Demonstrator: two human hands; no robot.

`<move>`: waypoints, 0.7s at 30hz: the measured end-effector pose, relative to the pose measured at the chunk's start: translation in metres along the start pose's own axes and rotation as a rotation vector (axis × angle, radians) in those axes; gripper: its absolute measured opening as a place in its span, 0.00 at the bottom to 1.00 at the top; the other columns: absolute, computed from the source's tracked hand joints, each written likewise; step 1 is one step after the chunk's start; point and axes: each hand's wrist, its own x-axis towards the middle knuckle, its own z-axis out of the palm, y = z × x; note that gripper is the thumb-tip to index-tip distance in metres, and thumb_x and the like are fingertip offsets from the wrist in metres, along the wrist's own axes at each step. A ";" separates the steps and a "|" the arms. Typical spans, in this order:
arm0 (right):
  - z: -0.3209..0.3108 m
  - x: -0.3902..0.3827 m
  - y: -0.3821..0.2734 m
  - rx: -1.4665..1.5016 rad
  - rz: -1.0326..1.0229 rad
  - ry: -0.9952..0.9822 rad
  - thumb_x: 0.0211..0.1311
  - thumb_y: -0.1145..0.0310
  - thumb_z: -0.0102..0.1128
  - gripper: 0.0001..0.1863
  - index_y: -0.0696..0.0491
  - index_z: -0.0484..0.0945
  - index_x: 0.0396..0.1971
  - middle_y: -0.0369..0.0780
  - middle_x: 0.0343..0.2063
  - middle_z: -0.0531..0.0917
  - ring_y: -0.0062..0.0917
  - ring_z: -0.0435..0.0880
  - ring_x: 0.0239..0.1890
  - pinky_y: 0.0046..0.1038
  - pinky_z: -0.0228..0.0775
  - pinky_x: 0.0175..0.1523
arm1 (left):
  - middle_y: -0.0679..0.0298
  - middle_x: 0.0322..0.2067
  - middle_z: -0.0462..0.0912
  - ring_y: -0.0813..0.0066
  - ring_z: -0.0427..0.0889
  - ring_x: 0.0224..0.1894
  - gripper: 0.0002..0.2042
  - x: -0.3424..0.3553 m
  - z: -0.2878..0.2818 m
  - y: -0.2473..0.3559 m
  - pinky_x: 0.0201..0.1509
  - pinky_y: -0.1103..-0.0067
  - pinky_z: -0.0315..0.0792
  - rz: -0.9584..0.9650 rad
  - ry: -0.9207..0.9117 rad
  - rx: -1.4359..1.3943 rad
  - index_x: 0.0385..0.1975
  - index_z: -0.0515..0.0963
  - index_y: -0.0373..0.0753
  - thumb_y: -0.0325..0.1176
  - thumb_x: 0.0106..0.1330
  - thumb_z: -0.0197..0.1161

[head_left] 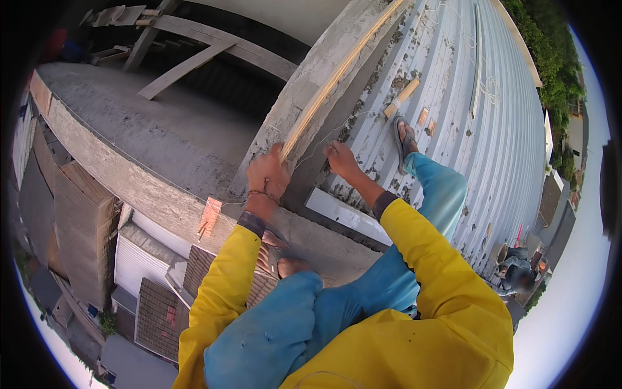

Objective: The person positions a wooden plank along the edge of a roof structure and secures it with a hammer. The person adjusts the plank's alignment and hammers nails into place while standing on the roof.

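A long thin wooden strip (324, 84) lies along the top of a rough concrete wall (283, 117). My left hand (267, 174) is closed at the strip's near end, fingers wrapped on it and resting at the wall's edge. To the right, over the gap beside the wall, my right hand (341, 160) is closed in a pinch. A thin pale string (350, 120) runs close to its fingers and loops toward a short wooden block (402, 97) on the metal roof. Whether the fingertips grip that string is too small to make out.
Ribbed metal roofing (447, 91) with mortar crumbs spreads right. A concrete ledge (149, 185) curves left, with a small wood piece (209, 217) on it and lower rooftops (155, 311) far below. My sandalled feet straddle the wall. Another person (518, 272) crouches at far right.
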 end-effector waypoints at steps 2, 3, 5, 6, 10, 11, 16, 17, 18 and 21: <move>0.021 0.001 -0.025 0.289 0.188 -0.059 0.80 0.61 0.47 0.15 0.58 0.75 0.43 0.41 0.30 0.82 0.28 0.84 0.28 0.34 0.77 0.35 | 0.48 0.33 0.88 0.43 0.88 0.36 0.22 0.000 -0.008 -0.005 0.42 0.54 0.81 0.017 -0.006 -0.008 0.59 0.77 0.45 0.34 0.64 0.66; 0.034 0.002 -0.040 0.416 0.234 -0.025 0.79 0.63 0.47 0.13 0.57 0.76 0.42 0.40 0.30 0.82 0.27 0.84 0.28 0.33 0.77 0.35 | 0.48 0.33 0.88 0.43 0.88 0.36 0.22 0.001 -0.012 -0.006 0.42 0.54 0.81 0.029 -0.002 -0.014 0.58 0.78 0.45 0.34 0.63 0.66; 0.056 0.006 -0.058 0.558 0.259 0.008 0.79 0.66 0.48 0.10 0.56 0.76 0.43 0.40 0.32 0.83 0.27 0.86 0.31 0.32 0.78 0.37 | 0.47 0.32 0.87 0.41 0.87 0.36 0.20 0.001 -0.008 -0.008 0.42 0.54 0.81 0.019 0.010 -0.023 0.57 0.78 0.46 0.35 0.64 0.65; 0.061 0.011 -0.059 0.571 0.241 0.015 0.79 0.66 0.49 0.10 0.56 0.76 0.43 0.40 0.32 0.83 0.27 0.87 0.32 0.33 0.79 0.38 | 0.46 0.31 0.87 0.40 0.87 0.36 0.20 0.001 -0.006 -0.006 0.43 0.54 0.81 0.017 0.010 -0.033 0.57 0.78 0.46 0.35 0.64 0.65; 0.075 0.021 -0.058 -0.144 -0.029 0.312 0.80 0.64 0.51 0.11 0.55 0.77 0.49 0.38 0.35 0.83 0.25 0.86 0.39 0.32 0.78 0.42 | 0.47 0.32 0.88 0.42 0.87 0.36 0.20 0.001 -0.002 0.002 0.42 0.54 0.81 0.045 0.010 -0.021 0.56 0.78 0.45 0.34 0.63 0.65; 0.071 0.020 -0.053 -0.107 -0.073 0.380 0.80 0.62 0.52 0.13 0.55 0.77 0.51 0.38 0.37 0.83 0.26 0.86 0.41 0.33 0.78 0.43 | 0.48 0.33 0.88 0.43 0.88 0.36 0.22 0.002 -0.002 0.005 0.42 0.55 0.81 0.058 -0.012 -0.005 0.58 0.77 0.43 0.34 0.62 0.66; 0.020 -0.006 -0.106 0.503 -0.090 0.394 0.75 0.53 0.58 0.24 0.61 0.76 0.53 0.45 0.40 0.85 0.39 0.86 0.41 0.37 0.77 0.52 | 0.48 0.35 0.88 0.44 0.88 0.36 0.23 -0.005 0.001 -0.001 0.41 0.55 0.81 0.024 -0.005 -0.004 0.58 0.76 0.41 0.33 0.62 0.65; 0.008 -0.010 -0.122 0.525 -0.134 0.405 0.74 0.51 0.58 0.27 0.62 0.74 0.55 0.47 0.44 0.83 0.40 0.84 0.45 0.39 0.75 0.54 | 0.48 0.36 0.88 0.44 0.88 0.36 0.22 -0.005 0.001 0.000 0.41 0.55 0.81 0.021 -0.015 -0.010 0.58 0.76 0.41 0.33 0.62 0.65; -0.003 -0.014 -0.138 0.549 -0.178 0.418 0.73 0.50 0.59 0.29 0.63 0.72 0.58 0.49 0.47 0.82 0.42 0.82 0.49 0.40 0.74 0.57 | 0.48 0.36 0.88 0.44 0.88 0.35 0.22 -0.004 0.001 0.001 0.41 0.55 0.81 0.020 -0.025 -0.016 0.58 0.76 0.41 0.32 0.62 0.65; -0.012 0.004 -0.167 0.448 -0.245 0.568 0.72 0.51 0.60 0.35 0.66 0.65 0.64 0.55 0.56 0.75 0.45 0.75 0.60 0.43 0.68 0.65 | 0.48 0.37 0.89 0.43 0.88 0.36 0.21 -0.003 0.005 0.003 0.41 0.56 0.81 0.027 -0.021 -0.025 0.57 0.77 0.40 0.32 0.62 0.65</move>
